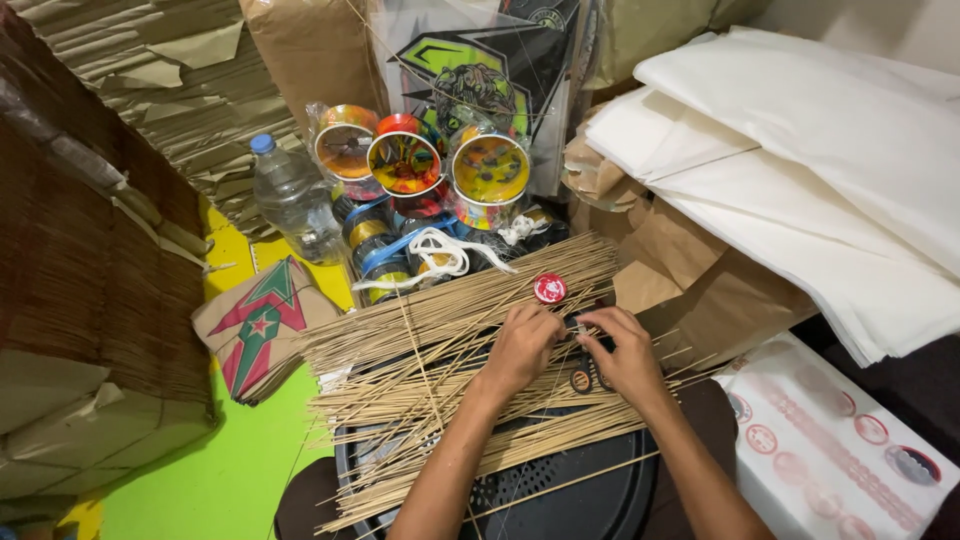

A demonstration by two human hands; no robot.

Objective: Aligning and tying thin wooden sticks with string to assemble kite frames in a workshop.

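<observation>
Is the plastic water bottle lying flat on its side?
No, the water bottle stands upright with its blue cap on top, left of the colourful spools.

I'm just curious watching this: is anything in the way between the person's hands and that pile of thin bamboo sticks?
Nothing visible is. The left hand and right hand already rest on the heap of thin pale bamboo sticks, fingertips meeting. Black-handled scissors lie just under the right hand.

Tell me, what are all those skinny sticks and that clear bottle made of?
The sticks look like split bamboo or wood: pale tan, matte, thin and straight. The bottle looks like plastic: see-through and shiny, with ridged sides and a blue cap.
</observation>
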